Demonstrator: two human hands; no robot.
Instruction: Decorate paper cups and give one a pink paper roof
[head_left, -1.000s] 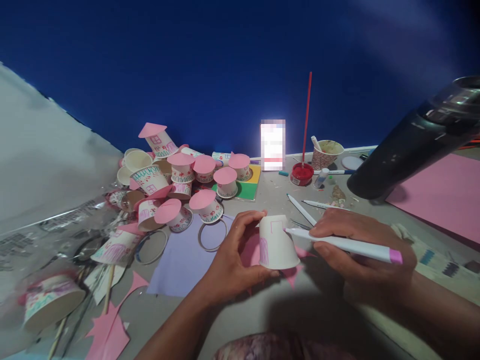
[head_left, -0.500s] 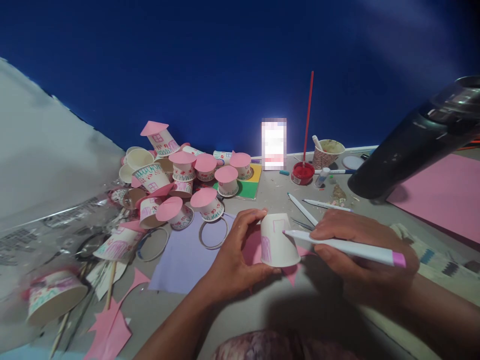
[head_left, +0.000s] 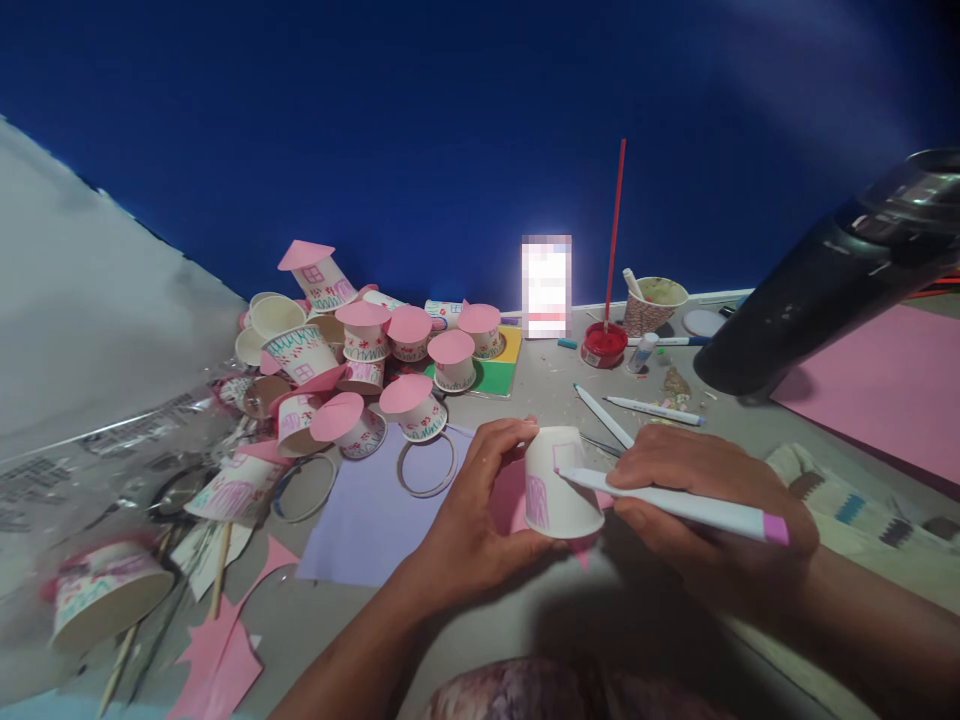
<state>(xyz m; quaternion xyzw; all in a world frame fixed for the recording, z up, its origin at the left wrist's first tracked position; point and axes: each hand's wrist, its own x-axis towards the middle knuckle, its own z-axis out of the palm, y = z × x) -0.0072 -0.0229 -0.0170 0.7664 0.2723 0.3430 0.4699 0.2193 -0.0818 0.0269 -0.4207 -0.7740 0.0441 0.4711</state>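
A white paper cup (head_left: pixel 564 490) is held upside down, its wide rim at the bottom. A pink-purple door shape is coloured on its left side, and a thin pink outline shows higher up. My left hand (head_left: pixel 480 500) is closed around the cup's left side, thumb low by the rim. My right hand (head_left: pixel 712 500) grips a white felt-tip marker (head_left: pixel 675 502) with a pink end, and its tip touches the cup near the outline. Pink paper scraps (head_left: pixel 510 495) lie behind and under the cup.
Decorated paper cups with pink cone roofs (head_left: pixel 409 395) crowd the left. A purple sheet (head_left: pixel 360 520) carries a tape ring (head_left: pixel 426 465). Loose markers (head_left: pixel 604 415), a red pot (head_left: pixel 604 345) with a brush, a dark bottle (head_left: pixel 810 290) and a cloth (head_left: pixel 840 500) sit to the right.
The marker tip has moved left and slightly down across the cup, with my right hand following. The cup has shifted slightly right, and the pink outline has a longer left side.
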